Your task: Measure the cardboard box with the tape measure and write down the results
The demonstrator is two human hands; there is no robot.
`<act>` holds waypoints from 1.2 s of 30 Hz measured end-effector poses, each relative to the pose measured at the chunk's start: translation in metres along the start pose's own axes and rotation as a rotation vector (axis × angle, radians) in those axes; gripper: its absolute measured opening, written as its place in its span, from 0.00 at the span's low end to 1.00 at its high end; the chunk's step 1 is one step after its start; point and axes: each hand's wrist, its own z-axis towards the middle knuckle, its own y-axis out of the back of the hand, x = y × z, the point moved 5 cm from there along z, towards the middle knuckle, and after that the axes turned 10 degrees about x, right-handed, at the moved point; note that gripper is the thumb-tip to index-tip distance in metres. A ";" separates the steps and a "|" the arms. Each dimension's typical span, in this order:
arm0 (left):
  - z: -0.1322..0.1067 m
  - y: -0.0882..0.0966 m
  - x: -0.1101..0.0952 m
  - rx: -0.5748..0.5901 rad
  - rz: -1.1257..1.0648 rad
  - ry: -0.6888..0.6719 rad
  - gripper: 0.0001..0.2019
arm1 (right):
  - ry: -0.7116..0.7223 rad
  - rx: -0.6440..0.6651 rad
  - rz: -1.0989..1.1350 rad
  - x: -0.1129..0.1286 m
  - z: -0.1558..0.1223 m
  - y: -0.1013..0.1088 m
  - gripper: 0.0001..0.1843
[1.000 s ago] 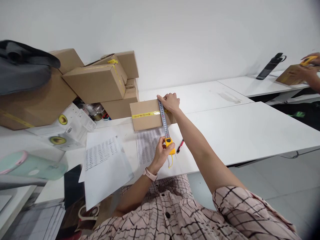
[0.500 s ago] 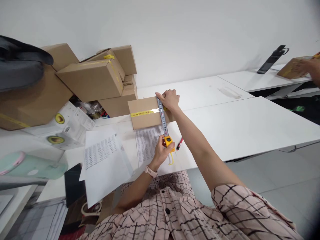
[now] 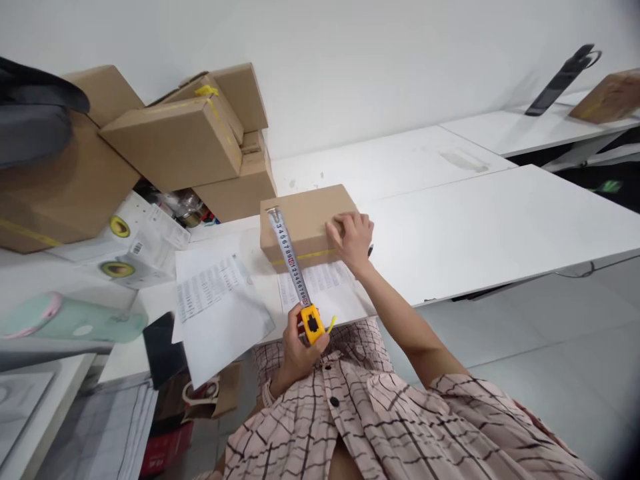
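Observation:
My left hand (image 3: 303, 343) is closed around a yellow tape measure (image 3: 313, 325) near the table's front edge. Its blade (image 3: 290, 260) is pulled out and slants away over the cardboard box (image 3: 313, 220), with the metal end hook above the box's left part. My right hand (image 3: 353, 239) grips the box at its right end, thumb and fingers bent over the top. The box shows a plain top, and yellow tape runs along its front side. Under it lies a printed sheet (image 3: 335, 293), partly covered. A pen's dark tip (image 3: 371, 251) shows beside my right hand.
Stacked cardboard boxes (image 3: 170, 147) and white avocado-printed boxes (image 3: 125, 250) stand at left. Papers (image 3: 225, 333) overhang the front edge near a mint bottle (image 3: 85, 318). At far right are a dark bottle (image 3: 560, 80) and another person's hand (image 3: 627, 90) on a box (image 3: 597, 100).
The box has been turned, so its taped side now faces me. My right hand has left the blade's end for the box. My left hand has drawn the tape measure nearer and leftward.

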 end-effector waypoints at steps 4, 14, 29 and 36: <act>-0.014 -0.004 0.002 0.195 0.179 0.054 0.38 | 0.006 -0.007 0.205 -0.005 -0.028 0.019 0.26; -0.017 -0.007 -0.007 0.519 0.480 0.023 0.41 | -0.154 0.096 0.900 -0.027 -0.102 0.090 0.25; 0.044 0.060 -0.109 -0.025 0.663 -0.607 0.41 | 0.226 0.398 0.185 -0.014 -0.190 0.001 0.30; 0.181 0.099 -0.139 0.022 0.908 -0.556 0.27 | 0.385 0.611 -0.184 -0.020 -0.203 -0.035 0.45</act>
